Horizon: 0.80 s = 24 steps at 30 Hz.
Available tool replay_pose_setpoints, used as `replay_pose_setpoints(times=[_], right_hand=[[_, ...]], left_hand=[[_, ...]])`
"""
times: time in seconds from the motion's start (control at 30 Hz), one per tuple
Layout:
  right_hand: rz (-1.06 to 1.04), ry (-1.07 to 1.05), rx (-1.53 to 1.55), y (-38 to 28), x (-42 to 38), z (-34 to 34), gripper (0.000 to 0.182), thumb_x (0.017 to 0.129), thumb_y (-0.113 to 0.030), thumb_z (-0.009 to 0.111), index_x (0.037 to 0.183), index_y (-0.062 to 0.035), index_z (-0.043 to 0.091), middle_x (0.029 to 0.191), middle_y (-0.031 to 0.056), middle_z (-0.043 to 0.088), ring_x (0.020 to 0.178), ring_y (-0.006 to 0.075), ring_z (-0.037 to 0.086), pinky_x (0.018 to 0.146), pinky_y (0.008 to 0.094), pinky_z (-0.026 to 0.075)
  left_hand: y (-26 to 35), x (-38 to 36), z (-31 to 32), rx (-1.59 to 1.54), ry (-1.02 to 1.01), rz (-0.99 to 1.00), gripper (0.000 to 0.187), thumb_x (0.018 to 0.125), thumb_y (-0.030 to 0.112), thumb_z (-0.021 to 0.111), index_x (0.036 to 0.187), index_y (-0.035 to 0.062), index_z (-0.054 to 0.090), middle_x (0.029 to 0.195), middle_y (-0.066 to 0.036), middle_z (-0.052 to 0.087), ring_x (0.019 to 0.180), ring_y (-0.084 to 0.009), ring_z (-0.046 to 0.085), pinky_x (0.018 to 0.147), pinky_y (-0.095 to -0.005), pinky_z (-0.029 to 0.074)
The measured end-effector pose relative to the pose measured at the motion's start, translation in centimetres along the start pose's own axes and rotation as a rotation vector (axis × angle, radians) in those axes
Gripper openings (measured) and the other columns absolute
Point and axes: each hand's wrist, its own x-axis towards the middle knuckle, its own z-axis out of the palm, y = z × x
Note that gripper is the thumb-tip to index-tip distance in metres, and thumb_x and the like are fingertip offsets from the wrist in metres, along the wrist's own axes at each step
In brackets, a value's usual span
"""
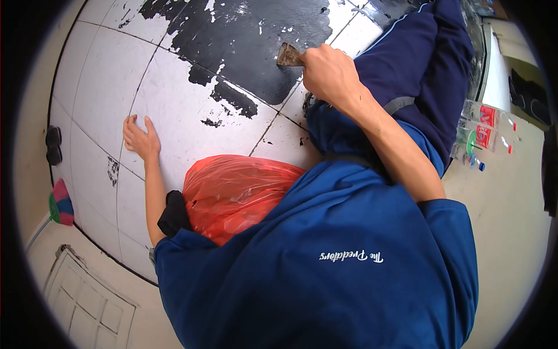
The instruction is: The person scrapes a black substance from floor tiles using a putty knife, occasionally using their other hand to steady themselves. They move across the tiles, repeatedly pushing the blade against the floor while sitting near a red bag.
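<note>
My right hand (331, 75) is closed around the handle of a scraper (289, 55). The scraper's worn, brownish blade rests over a dark coating (256, 58) that covers part of the white tiles. Most of the handle is hidden in the fist. My left hand (141, 139) lies on a bare white tile (180, 110), its fingers slightly bent and apart, with nothing in it. Between my arms a red plastic bag (244, 195) bulges against my blue shirt; its contents cannot be made out. Ragged flakes of the dark coating (232, 100) mark the tiles nearby.
Navy trousers on my legs (401, 58) stretch to the upper right. Clear plastic bottles (479, 131) with red labels lie beyond them. Black slippers (53, 145) and a colourful broom head (61, 203) are at the far left. A panelled door (93, 302) shows at lower left.
</note>
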Motion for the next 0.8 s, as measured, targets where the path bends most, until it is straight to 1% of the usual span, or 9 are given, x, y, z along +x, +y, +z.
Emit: replay_pose_setpoints(times=[0.03, 0.13, 0.23, 0.37, 0.47, 0.57, 0.6, 0.7, 0.8], right_hand=[[0.0, -0.012, -0.007, 0.1, 0.1, -0.5, 0.02, 0.079, -0.008, 0.06, 0.093, -0.0025, 0.075, 0.079, 0.0262, 0.068, 0.075, 0.0436, 0.069, 0.07, 0.0516, 0.057], [-0.016, 0.104, 0.02, -0.7, -1.1, -2.9, 0.02, 0.078, -0.008, 0.06, 0.091, -0.0024, 0.075, 0.077, 0.0257, 0.068, 0.074, 0.0434, 0.07, 0.069, 0.0517, 0.057], [-0.011, 0.005, -0.029, -0.6, 0.0, -0.2, 0.025, 0.077, -0.007, 0.061, 0.096, -0.0045, 0.076, 0.076, 0.0246, 0.068, 0.074, 0.0431, 0.07, 0.07, 0.0503, 0.057], [-0.016, 0.024, 0.03, 0.1, 0.1, -0.1, 0.016, 0.076, -0.005, 0.06, 0.084, 0.0014, 0.072, 0.077, 0.0252, 0.068, 0.074, 0.0429, 0.07, 0.068, 0.0498, 0.057], [-0.011, 0.133, 0.049, 0.1, -0.5, -1.9, 0.016, 0.076, -0.005, 0.059, 0.082, 0.0016, 0.072, 0.077, 0.0253, 0.068, 0.074, 0.0427, 0.07, 0.068, 0.0502, 0.057], [-0.014, 0.017, -0.005, 0.0, 0.3, 0.4, 0.015, 0.076, -0.004, 0.061, 0.084, 0.0021, 0.072, 0.087, 0.023, 0.071, 0.078, 0.0411, 0.071, 0.068, 0.049, 0.058], [-0.017, -0.01, -0.024, -0.1, 0.1, 0.7, 0.014, 0.076, -0.003, 0.061, 0.083, 0.0016, 0.072, 0.085, 0.0231, 0.07, 0.077, 0.0412, 0.071, 0.068, 0.0487, 0.058], [-0.028, 0.083, 0.033, 0.3, -0.1, 0.5, 0.013, 0.077, -0.004, 0.061, 0.082, 0.0009, 0.071, 0.082, 0.0223, 0.069, 0.075, 0.0405, 0.071, 0.067, 0.0489, 0.058], [0.009, 0.092, 0.044, 0.1, -0.2, -1.9, 0.018, 0.075, -0.005, 0.06, 0.086, -0.0007, 0.073, 0.078, 0.0246, 0.068, 0.073, 0.0421, 0.069, 0.068, 0.0507, 0.057]], left_hand=[[0.0, -0.1, 0.1, -0.004, 0.002, -0.002, 0.045, 0.096, 0.041, 0.058, 0.133, 0.015, 0.052, 0.146, -0.005, 0.045, 0.14, -0.0273, 0.035, 0.114, -0.0559, 0.018], [0.0, -0.1, 0.2, -0.005, 0.011, -0.003, 0.045, 0.096, 0.041, 0.059, 0.132, 0.0153, 0.052, 0.146, -0.005, 0.045, 0.14, -0.0273, 0.035, 0.113, -0.0561, 0.019], [0.3, 0.1, -0.1, -0.013, -0.007, -0.001, 0.045, 0.096, 0.041, 0.059, 0.133, 0.0156, 0.052, 0.146, -0.004, 0.045, 0.14, -0.0272, 0.035, 0.113, -0.0558, 0.019], [0.1, 0.0, 0.2, 0.011, 0.013, -0.012, 0.045, 0.096, 0.04, 0.059, 0.133, 0.0155, 0.051, 0.145, -0.004, 0.045, 0.14, -0.027, 0.035, 0.113, -0.0557, 0.019], [0.1, -0.2, 0.1, 0.0, 0.001, -0.011, 0.046, 0.096, 0.041, 0.058, 0.134, 0.0153, 0.051, 0.145, -0.004, 0.045, 0.14, -0.0269, 0.035, 0.113, -0.0557, 0.018], [0.2, -0.2, -0.3, 0.003, -0.016, -0.012, 0.046, 0.096, 0.041, 0.058, 0.134, 0.0149, 0.051, 0.145, -0.004, 0.045, 0.14, -0.0268, 0.035, 0.114, -0.0557, 0.018], [0.0, -0.4, -0.2, 0.009, -0.014, -0.011, 0.046, 0.097, 0.041, 0.058, 0.133, 0.0147, 0.051, 0.145, -0.005, 0.046, 0.14, -0.0269, 0.035, 0.114, -0.0557, 0.018], [0.3, -0.1, -0.1, 0.01, -0.006, -0.024, 0.046, 0.097, 0.041, 0.058, 0.133, 0.0142, 0.051, 0.145, -0.005, 0.046, 0.14, -0.0271, 0.035, 0.113, -0.0556, 0.018], [0.3, 0.0, 0.1, -0.007, -0.008, -0.022, 0.046, 0.096, 0.041, 0.058, 0.133, 0.0141, 0.051, 0.145, -0.006, 0.046, 0.14, -0.0271, 0.035, 0.113, -0.0557, 0.018]])
